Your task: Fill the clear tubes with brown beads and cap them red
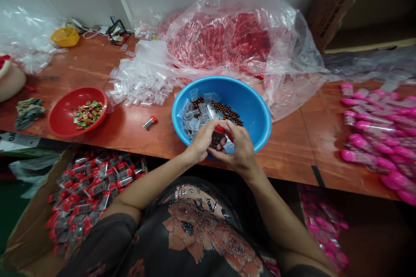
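blue basin (pixel 260 117) before me: over its near rim, fingers of my left hand (pixel 200 140) and right hand (pixel 242 148) grip a red-capped, dark-filled container (pixel 216 139). inside the basin lie clear cups (pixel 194 124) and brown balls (pixel 227 111); left of it, another red-capped container (pixel 150 123) rests on the table (pixel 162 142).

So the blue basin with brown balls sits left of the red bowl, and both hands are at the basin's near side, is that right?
Not left: the head view shows the blue basin to the right of the red bowl. The rest stands.
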Tool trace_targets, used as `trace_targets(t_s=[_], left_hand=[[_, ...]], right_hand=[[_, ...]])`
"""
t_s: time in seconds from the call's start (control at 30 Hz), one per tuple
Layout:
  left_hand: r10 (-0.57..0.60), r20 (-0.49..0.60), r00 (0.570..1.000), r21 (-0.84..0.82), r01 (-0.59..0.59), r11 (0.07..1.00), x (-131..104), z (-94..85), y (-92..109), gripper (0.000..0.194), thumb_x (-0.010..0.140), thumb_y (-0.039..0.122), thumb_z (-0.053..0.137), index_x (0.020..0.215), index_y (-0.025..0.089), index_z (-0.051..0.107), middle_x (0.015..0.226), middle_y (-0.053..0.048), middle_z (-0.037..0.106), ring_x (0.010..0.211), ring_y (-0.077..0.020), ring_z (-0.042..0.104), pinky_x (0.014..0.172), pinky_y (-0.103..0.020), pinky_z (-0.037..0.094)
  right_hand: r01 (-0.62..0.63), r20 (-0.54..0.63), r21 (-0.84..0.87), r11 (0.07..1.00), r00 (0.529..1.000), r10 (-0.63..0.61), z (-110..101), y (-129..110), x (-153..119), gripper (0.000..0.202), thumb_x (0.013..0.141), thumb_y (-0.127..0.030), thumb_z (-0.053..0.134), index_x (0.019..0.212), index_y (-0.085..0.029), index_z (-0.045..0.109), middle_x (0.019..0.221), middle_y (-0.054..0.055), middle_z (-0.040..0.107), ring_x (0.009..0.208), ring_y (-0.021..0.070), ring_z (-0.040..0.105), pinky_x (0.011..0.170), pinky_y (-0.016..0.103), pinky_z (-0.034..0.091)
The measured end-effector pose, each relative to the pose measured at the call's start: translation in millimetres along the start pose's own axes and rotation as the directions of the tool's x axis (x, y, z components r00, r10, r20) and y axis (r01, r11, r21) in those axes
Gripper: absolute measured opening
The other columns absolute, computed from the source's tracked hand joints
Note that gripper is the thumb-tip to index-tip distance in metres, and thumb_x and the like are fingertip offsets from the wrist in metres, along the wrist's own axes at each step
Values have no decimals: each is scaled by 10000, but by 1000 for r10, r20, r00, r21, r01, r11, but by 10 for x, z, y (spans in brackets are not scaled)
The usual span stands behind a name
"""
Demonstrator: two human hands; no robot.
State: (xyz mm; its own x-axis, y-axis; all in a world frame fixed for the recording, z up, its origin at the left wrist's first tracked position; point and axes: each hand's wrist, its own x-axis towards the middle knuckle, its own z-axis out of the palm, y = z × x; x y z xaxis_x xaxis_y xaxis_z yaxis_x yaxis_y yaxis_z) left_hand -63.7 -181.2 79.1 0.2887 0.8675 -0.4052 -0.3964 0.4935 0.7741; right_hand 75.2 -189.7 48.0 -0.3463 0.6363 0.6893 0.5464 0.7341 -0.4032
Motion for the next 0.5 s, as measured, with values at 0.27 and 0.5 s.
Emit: trace_targets(t_s=[0.27,0.5], left_hand=[[65,-14,998,-96,-66,993,-82,-8,68,451,952,469,410,1252,172,569,542,31,568,410,-98,497,483,-214,466],[16,61,998,-109,-10,994,-110,-91,158,605,966,602,375,1356,148,461,625,2,625,471,-113,542,533,-253,525]], right_hand=[[-246,88,213,946,969,233,-67,32,6,831,721,-442,810,1429,-235,428,1264,126,620,1087,268,627,899,457,555],[-691,208,455,562,696,687,-190,26,26,298,864,-455,662,751,-181,689,615,-12,642,533,117,571,509,246,492]])
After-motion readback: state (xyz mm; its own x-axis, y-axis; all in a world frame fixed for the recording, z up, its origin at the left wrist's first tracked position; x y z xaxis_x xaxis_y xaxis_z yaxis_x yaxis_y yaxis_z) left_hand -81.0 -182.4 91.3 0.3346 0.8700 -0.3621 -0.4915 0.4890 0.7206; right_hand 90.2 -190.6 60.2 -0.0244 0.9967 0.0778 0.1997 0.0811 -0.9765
